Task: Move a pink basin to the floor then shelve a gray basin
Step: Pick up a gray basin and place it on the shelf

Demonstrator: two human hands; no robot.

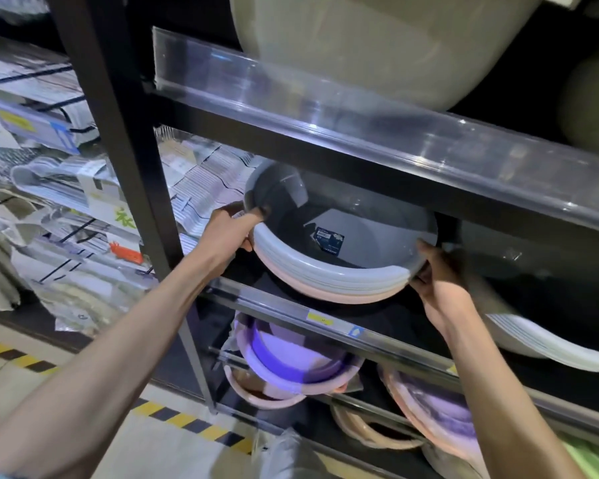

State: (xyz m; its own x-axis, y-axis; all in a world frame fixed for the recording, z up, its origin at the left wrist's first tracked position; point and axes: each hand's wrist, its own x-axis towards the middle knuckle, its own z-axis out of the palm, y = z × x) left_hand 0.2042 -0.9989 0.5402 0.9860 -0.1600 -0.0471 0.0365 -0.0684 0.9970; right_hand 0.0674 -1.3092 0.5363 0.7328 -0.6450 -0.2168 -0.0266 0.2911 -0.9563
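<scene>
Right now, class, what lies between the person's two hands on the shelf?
In the head view, a nested basin stack spans the gap: gray basins on top, pink rim beneath. The left hand and right hand grip its opposite rims.

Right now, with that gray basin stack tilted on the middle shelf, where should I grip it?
Grip the gray basin stack by its rolled rim at opposite sides, from the open front, as the left hand and right hand do. The rim tilts toward you; the shelf above blocks the top.

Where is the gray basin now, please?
The gray basin sits mid-frame on the middle shelf, nested on a pink basin, between left hand and right hand.
</scene>
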